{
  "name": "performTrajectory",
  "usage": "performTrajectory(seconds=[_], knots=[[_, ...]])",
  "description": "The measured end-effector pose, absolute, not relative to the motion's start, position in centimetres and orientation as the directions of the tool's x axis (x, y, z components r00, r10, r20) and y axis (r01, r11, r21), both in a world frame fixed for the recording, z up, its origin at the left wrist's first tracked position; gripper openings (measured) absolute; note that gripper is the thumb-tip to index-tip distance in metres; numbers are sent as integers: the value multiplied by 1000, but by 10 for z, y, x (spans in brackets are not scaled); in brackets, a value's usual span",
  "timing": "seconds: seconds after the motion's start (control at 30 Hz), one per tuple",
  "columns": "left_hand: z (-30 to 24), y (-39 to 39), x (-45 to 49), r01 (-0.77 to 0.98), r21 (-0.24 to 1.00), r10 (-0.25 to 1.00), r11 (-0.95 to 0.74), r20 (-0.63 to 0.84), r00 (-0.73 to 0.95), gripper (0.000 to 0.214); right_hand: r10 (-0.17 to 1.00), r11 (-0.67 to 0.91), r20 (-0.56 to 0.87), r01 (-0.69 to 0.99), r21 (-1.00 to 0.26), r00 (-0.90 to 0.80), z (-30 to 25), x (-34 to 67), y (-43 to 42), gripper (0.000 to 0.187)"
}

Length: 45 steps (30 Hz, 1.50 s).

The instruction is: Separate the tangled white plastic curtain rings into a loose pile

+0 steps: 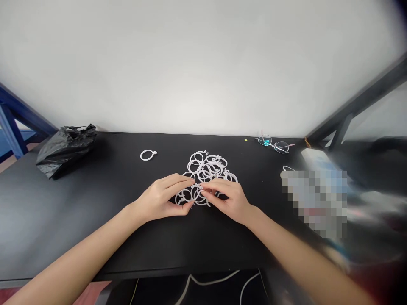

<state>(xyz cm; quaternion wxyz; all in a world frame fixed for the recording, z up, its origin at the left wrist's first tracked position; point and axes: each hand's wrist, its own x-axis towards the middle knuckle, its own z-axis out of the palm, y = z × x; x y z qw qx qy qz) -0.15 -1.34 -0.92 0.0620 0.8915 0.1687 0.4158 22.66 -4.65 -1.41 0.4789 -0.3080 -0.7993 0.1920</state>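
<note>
A loose pile of white curtain rings with small eyelets lies in the middle of the black table. My left hand is at the pile's near left side, its fingers and thumb apart around the edge of some rings. Opposite it, my right hand pinches a white curtain ring near its eyelet, between thumb and forefinger. Several rings overlap there, so where one ends and another begins is hard to make out. Away from the pile, a single curtain ring lies flat to the left.
A crumpled black plastic bag sits at the table's far left. Glasses lie at the back right, near a tiny yellow-green bit. Blurred packages take up the right side. Pale cables show below the front edge.
</note>
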Motion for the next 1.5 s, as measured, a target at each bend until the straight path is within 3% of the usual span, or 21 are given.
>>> performTrajectory(seconds=[0.23,0.47,0.73,1.07,1.5], knots=[[-9,-15,1,243,262,357,-934,727,587,42,668,744,671,324,-585,-323,-12,227,-48,15],[-5,-15,-2,381,352,519,-855,585,623,64,657,747,708,347,-567,-258,-9,225,-48,19],[-11,-11,-2,395,297,490,-869,624,609,43,652,746,729,352,-566,-209,-9,224,-47,22],[-8,-15,-2,319,494,580,-809,578,574,43,663,744,706,320,-586,-248,-9,229,-47,30],[-6,-15,-3,291,578,619,-762,519,589,37,714,700,660,255,-666,-234,-9,228,-49,25]])
